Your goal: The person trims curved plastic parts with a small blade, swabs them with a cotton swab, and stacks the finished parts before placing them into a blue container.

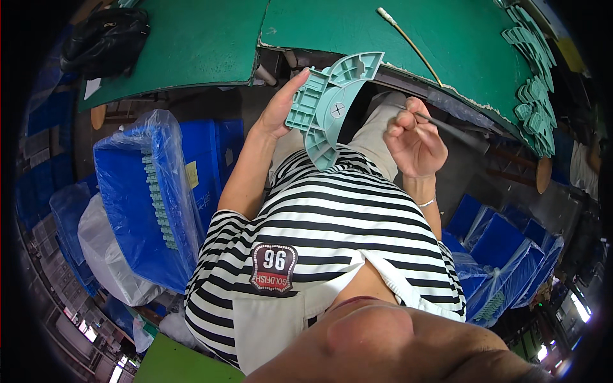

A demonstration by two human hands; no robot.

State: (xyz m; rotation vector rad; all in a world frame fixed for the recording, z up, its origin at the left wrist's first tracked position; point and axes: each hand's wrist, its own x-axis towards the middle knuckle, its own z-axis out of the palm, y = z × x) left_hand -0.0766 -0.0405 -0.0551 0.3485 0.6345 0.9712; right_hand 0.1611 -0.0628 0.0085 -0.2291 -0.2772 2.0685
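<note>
My left hand [276, 110] is closed around the blocky, ribbed end of a pale teal molded plastic part [331, 121]. The part is held up in front of my body, near the edge of the green table [319, 25]. It has a curved, arc-shaped side with open cells and a round spot with a dark cross mark. To the right of it, my right hand [416, 143] pinches a thin dark rod [447, 127] between thumb and fingers. The rod's far end is smeared by motion, so its kind is unclear. My right hand and the part are apart.
A thin wooden stick [412, 48] with a whitish tip lies on the table. Similar teal parts [536, 108] are piled at its right end; a black bag [105, 41] sits at its left. Plastic-lined blue bins [121, 210] stand on both sides, beside a wooden stool [543, 175] at right.
</note>
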